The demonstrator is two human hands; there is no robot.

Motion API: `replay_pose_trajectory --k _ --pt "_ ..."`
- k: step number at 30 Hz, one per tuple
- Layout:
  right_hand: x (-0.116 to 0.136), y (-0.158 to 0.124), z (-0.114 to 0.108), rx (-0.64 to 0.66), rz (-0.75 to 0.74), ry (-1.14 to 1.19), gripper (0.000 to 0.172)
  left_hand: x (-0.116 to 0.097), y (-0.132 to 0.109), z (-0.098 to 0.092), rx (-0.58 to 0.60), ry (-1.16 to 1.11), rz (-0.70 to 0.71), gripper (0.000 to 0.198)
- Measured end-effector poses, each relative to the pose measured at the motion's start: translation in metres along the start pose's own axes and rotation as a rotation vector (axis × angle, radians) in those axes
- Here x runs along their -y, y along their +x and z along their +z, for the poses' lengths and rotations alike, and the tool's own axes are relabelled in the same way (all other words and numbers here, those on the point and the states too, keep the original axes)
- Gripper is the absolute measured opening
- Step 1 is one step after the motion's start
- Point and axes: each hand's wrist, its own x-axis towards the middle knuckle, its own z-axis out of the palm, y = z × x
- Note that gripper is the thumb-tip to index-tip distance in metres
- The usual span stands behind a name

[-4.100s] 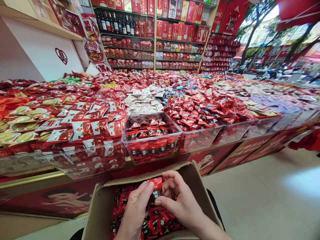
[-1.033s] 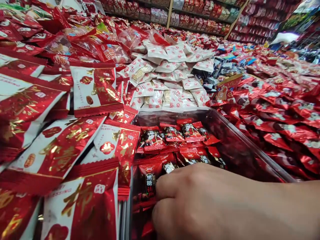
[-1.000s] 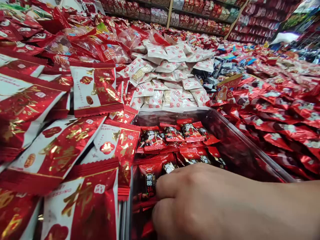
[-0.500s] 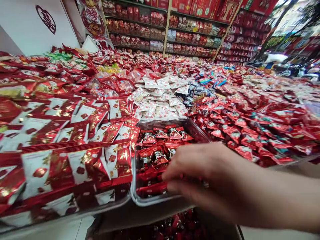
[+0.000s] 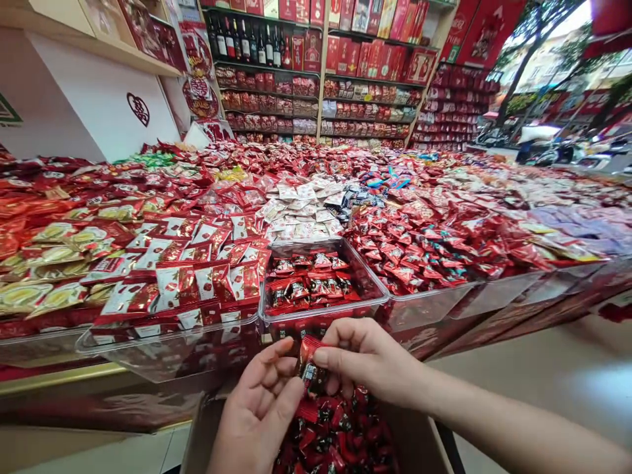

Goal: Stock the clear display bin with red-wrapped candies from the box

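A small red and black wrapped candy [image 5: 311,370] is pinched upright between the thumb and fingers of my right hand [image 5: 368,359]. My left hand [image 5: 264,405] is close on the left side of the candy, its fingers loosely curled and apart. Its thumb tip is at the candy's lower edge; I cannot tell whether it presses on it. Below both hands, a cardboard box [image 5: 417,438] holds many similar red and black candies [image 5: 336,434]. Just beyond my hands stands a clear plastic bin [image 5: 323,311] with rows of the same candies, filled partway.
To the left, a clear bin [image 5: 162,352] holds red and white packets [image 5: 175,286]. White packets [image 5: 301,207] lie behind the middle bin, and red candies [image 5: 415,243] are heaped to its right. Stocked shelves [image 5: 320,85] stand at the back.
My right hand has drawn back from the middle bin to above the box and now holds a candy. My left hand has come into view. The view has shifted back, showing more of the box.
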Motion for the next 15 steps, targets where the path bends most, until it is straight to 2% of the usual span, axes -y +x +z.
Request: replay_pose_trajectory --k 4,6,8,10,11,13,15 --pt "-0.001 -0.006 -0.001 -0.003 -0.061 0.065 0.034 -0.003 -0.006 0.001 -0.009 -0.015 0.008 0.040" --pt "-0.003 -0.009 -0.001 -0.026 -0.172 0.017 0.028 -0.006 -0.009 0.004 0.045 -0.115 -0.082 0.036" --pt "-0.004 -0.012 -0.001 -0.051 -0.312 -0.084 0.020 -0.006 -0.012 0.004 0.119 -0.178 -0.243 0.030" --pt "-0.007 -0.015 0.001 -0.068 -0.354 -0.092 0.017 -0.003 -0.012 0.002 0.119 -0.139 -0.294 0.026" --pt "-0.008 -0.016 0.003 -0.075 -0.321 -0.026 0.021 0.000 -0.011 0.001 0.087 -0.093 -0.239 0.025" --pt "-0.011 -0.018 0.008 -0.078 -0.184 0.176 0.033 0.006 -0.010 0.001 0.008 0.026 -0.012 0.027" --pt "-0.011 -0.020 0.010 -0.048 -0.057 0.291 0.038 0.009 -0.010 0.003 -0.038 0.164 0.216 0.025"
